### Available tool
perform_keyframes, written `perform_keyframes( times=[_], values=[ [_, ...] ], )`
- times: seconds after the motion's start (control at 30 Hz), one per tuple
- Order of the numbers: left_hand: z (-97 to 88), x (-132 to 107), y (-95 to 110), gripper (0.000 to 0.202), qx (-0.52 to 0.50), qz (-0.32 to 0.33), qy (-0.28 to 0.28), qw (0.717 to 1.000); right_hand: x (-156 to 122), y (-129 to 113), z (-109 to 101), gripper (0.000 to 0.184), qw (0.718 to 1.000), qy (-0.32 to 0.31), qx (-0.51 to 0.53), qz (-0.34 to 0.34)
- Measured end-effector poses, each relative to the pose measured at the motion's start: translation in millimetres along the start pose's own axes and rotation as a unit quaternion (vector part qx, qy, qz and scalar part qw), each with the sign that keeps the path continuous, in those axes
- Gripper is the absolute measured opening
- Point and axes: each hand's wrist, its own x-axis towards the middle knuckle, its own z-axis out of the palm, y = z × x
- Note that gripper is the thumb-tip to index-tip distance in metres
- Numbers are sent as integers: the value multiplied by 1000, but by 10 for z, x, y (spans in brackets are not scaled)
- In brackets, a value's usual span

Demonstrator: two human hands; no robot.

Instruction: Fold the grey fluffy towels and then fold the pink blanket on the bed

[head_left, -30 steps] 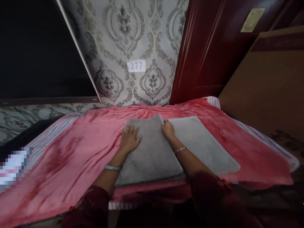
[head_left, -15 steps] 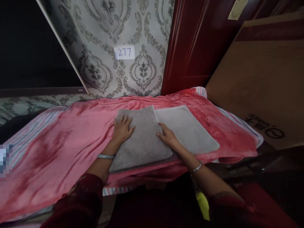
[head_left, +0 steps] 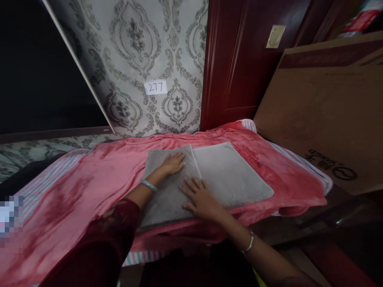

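Note:
Two grey plush cloths, which look like cushion covers, lie flat side by side on a pink blanket [head_left: 98, 175]. The darker grey cloth [head_left: 161, 203] is on the left, and its right edge meets or overlaps the lighter grey cloth [head_left: 236, 175]. My left hand [head_left: 172, 163] rests on the upper part of the darker cloth, its fingers stretched out to the right. Lower down, my right hand [head_left: 202, 199] lies over that cloth's right side with fingers spread. Neither hand grips anything. My right hand and forearm hide the darker cloth's lower right corner.
Behind the blanket stands a patterned wall with a paper label [head_left: 156, 87] reading 277. A dark screen [head_left: 50, 75] is at the left. To the right are a dark red door [head_left: 233, 59] and a large cardboard box [head_left: 323, 111] beside the blanket.
My left hand has moved right from the darker cloth's left edge onto its upper middle. My right hand has come off the seam, moved down and left, and spread its fingers. The view has tilted up.

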Motion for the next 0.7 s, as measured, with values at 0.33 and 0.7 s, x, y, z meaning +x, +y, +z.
perform_keyframes(
  times=[0.33,0.7],
  values=[
    [347,426,198,59,22,-6,65,998,-301,-10,171,59,999,-10,50,4],
    [282,488,201,60,58,-10,67,996,-876,1212,-483,43,933,259,13,249]
  ],
)
